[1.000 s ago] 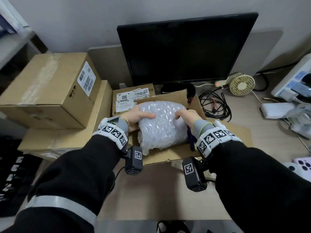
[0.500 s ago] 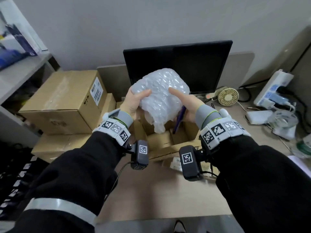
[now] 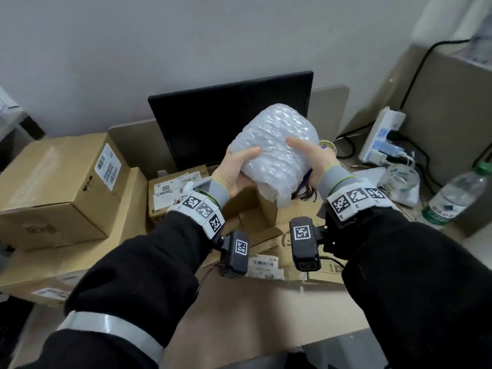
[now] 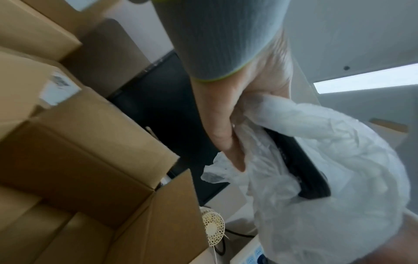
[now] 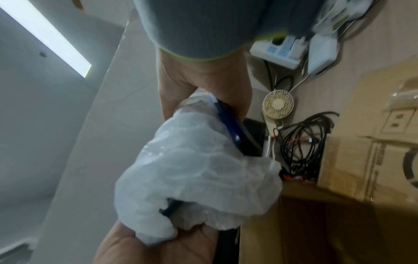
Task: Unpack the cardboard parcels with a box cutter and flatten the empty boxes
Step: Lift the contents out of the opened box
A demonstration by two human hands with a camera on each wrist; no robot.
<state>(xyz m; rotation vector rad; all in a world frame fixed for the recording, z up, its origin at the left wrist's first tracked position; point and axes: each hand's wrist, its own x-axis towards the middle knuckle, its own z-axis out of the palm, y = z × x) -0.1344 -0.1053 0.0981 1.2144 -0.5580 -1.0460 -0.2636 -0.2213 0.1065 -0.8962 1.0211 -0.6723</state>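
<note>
Both hands, left hand (image 3: 234, 169) and right hand (image 3: 315, 159), cupped our bubble-wrapped bundle (image 3: 277, 150) above the open box (image 3: 263, 209); right also pinned the box cutter (image 5: 228, 125). Seemingly light, squashy and slippery, it was best gripped by its sides.

This looks like an office corner used for parcels. A dark monitor (image 3: 229, 121) stands at the wall on a pale worktop (image 3: 239, 310). Sealed cardboard boxes (image 3: 61, 187) with shipping labels are stacked beside it. A power strip (image 3: 382, 134), coiled cables (image 5: 305, 139), a small desk fan (image 5: 278, 104) and a water bottle (image 3: 455, 195) lie around.
</note>
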